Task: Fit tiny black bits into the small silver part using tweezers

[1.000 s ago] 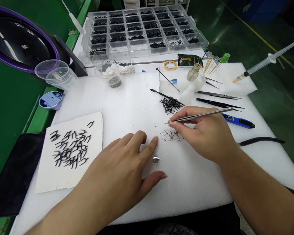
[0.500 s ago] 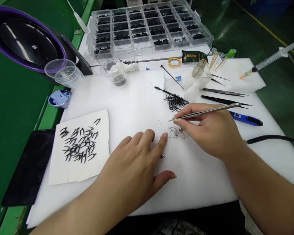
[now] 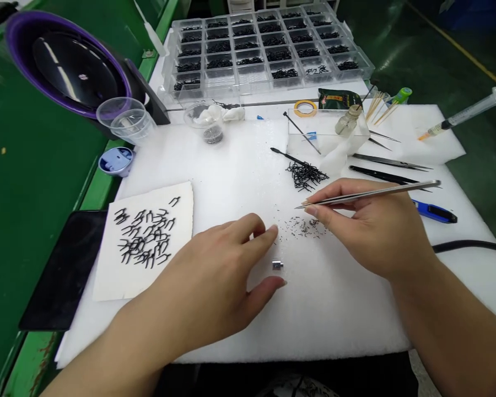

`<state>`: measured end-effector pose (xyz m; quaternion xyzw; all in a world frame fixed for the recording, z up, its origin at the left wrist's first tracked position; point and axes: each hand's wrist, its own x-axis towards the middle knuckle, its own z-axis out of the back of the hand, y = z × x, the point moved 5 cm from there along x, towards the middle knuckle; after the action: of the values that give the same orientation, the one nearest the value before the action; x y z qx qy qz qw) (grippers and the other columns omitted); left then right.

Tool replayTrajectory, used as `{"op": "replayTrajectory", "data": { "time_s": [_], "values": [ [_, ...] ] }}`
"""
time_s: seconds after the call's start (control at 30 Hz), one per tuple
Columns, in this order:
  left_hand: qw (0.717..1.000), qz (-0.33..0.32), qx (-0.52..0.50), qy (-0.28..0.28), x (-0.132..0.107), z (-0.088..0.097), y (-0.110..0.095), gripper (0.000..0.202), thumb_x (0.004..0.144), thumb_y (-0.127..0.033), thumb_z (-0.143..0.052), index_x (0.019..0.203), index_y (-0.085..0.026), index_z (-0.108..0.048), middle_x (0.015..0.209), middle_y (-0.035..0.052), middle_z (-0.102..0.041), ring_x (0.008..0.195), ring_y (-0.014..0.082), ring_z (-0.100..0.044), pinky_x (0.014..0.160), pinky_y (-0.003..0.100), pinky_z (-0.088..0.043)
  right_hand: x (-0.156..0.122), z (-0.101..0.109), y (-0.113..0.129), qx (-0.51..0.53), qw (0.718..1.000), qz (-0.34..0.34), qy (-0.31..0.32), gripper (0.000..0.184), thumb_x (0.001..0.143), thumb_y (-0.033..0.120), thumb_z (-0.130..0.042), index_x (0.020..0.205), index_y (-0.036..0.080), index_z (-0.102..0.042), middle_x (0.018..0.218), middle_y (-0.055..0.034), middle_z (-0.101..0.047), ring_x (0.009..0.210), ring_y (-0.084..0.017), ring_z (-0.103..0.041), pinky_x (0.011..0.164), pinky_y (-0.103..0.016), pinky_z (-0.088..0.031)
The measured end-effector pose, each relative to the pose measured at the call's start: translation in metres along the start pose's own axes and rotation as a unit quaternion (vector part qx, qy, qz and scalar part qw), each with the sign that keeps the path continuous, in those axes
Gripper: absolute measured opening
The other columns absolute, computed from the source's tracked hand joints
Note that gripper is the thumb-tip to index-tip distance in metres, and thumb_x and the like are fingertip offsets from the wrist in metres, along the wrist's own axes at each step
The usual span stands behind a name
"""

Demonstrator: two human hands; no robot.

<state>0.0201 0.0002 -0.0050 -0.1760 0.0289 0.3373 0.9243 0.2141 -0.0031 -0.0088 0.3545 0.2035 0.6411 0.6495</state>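
Observation:
My right hand [image 3: 372, 231] pinches silver tweezers [image 3: 367, 194], whose tips point left above a scatter of tiny dark bits [image 3: 303, 227] on the white foam pad [image 3: 240, 171]. My left hand [image 3: 215, 281] lies on the pad with fingers apart, holding nothing. A small metal block [image 3: 277, 265] sits between its forefinger and thumb, not touched. A heap of thin black wire parts [image 3: 306, 175] lies just beyond the tweezer tips.
A paper sheet [image 3: 149, 275] with several black forked parts lies at the left, beside a dark tablet [image 3: 62, 270]. A compartment box [image 3: 268, 47], plastic cups [image 3: 126, 118], spare tweezers [image 3: 388, 162], a blue knife [image 3: 434, 212] and a syringe [image 3: 467, 113] ring the pad.
My left hand drew back a little, uncovering the small metal block between forefinger and thumb. The right hand with the tweezers stayed above the dark bits.

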Motion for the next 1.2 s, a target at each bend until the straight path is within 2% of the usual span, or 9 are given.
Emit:
{"op": "replayTrajectory", "data": {
  "time_s": [0.1, 0.27, 0.53, 0.6, 0.73, 0.87, 1.03, 1.2],
  "values": [
    [0.999, 0.013, -0.028, -0.007, 0.001, 0.0, 0.003, 0.034, 0.094, -0.035, -0.054, 0.124, -0.022, -0.062, 0.107, 0.0063, -0.061, 0.08, 0.02, -0.061, 0.065, 0.036, -0.052, -0.002, 0.0, 0.002, -0.018, 1.0, 0.022, 0.003, 0.005, 0.084, 0.023, -0.071, 0.085, 0.028, -0.073, 0.079, 0.0067, -0.076, 0.07, -0.015, -0.069, 0.061, -0.029, -0.051],
    [1.0, 0.01, -0.018, -0.005, 0.007, -0.005, 0.001, 0.03, 0.093, -0.033, -0.055, 0.118, -0.02, -0.066, 0.1, 0.0053, -0.062, 0.075, 0.0197, -0.06, 0.063, 0.036, -0.05, -0.002, -0.003, 0.003, -0.023, 0.999, 0.033, 0.018, 0.003, 0.085, 0.024, -0.071, 0.086, 0.027, -0.073, 0.079, 0.007, -0.076, 0.062, -0.013, -0.066, 0.056, -0.028, -0.048],
    [0.999, -0.025, 0.042, -0.004, 0.011, -0.013, -0.012, 0.053, 0.087, -0.042, -0.064, 0.132, -0.014, -0.059, 0.103, 0.0075, -0.062, 0.085, 0.0247, -0.06, 0.076, 0.044, -0.055, 0.0, -0.005, 0.003, -0.016, 0.999, 0.032, 0.021, 0.004, 0.084, 0.024, -0.069, 0.085, 0.026, -0.073, 0.08, 0.0046, -0.077, 0.069, -0.016, -0.07, 0.06, -0.028, -0.051],
    [0.999, -0.03, 0.034, 0.002, 0.009, -0.012, -0.01, 0.051, 0.088, -0.041, -0.063, 0.133, -0.016, -0.059, 0.103, 0.0068, -0.062, 0.084, 0.0234, -0.06, 0.074, 0.041, -0.055, -0.001, -0.006, 0.002, -0.016, 0.999, 0.028, 0.022, 0.004, 0.084, 0.024, -0.07, 0.085, 0.027, -0.073, 0.08, 0.0045, -0.077, 0.066, -0.016, -0.07, 0.059, -0.028, -0.051],
    [0.999, -0.028, 0.042, -0.015, 0.007, -0.011, -0.007, 0.04, 0.089, -0.035, -0.061, 0.122, -0.014, -0.065, 0.099, 0.0072, -0.062, 0.079, 0.0222, -0.06, 0.069, 0.039, -0.054, -0.001, -0.007, 0.0, -0.003, 1.0, 0.016, 0.024, 0.005, 0.083, 0.022, -0.07, 0.085, 0.026, -0.073, 0.079, 0.0056, -0.076, 0.07, -0.014, -0.071, 0.063, -0.027, -0.053],
    [0.997, -0.032, 0.065, -0.036, 0.008, -0.012, -0.009, 0.044, 0.088, -0.036, -0.061, 0.124, -0.01, -0.064, 0.099, 0.0085, -0.062, 0.08, 0.024, -0.061, 0.068, 0.04, -0.055, 0.001, -0.007, 0.001, -0.002, 0.999, 0.018, 0.026, 0.005, 0.083, 0.021, -0.071, 0.084, 0.025, -0.073, 0.079, 0.0061, -0.077, 0.074, -0.014, -0.072, 0.068, -0.026, -0.054],
    [0.997, -0.045, 0.064, -0.004, 0.011, -0.012, -0.011, 0.049, 0.09, -0.036, -0.061, 0.133, -0.013, -0.059, 0.102, 0.0071, -0.063, 0.083, 0.0248, -0.062, 0.068, 0.041, -0.055, 0.0, -0.006, 0.002, -0.001, 0.999, 0.026, 0.025, 0.005, 0.084, 0.022, -0.07, 0.085, 0.025, -0.073, 0.08, 0.006, -0.077, 0.075, -0.014, -0.072, 0.066, -0.026, -0.053],
    [0.997, -0.039, 0.062, -0.014, 0.007, -0.009, -0.008, 0.038, 0.091, -0.031, -0.058, 0.124, -0.013, -0.065, 0.1, 0.008, -0.063, 0.079, 0.0227, -0.061, 0.066, 0.039, -0.055, 0.0, -0.006, 0.001, 0.0, 0.999, 0.021, 0.028, 0.006, 0.083, 0.02, -0.07, 0.084, 0.025, -0.073, 0.079, 0.0063, -0.076, 0.073, -0.014, -0.072, 0.067, -0.027, -0.053]
  ]
}}
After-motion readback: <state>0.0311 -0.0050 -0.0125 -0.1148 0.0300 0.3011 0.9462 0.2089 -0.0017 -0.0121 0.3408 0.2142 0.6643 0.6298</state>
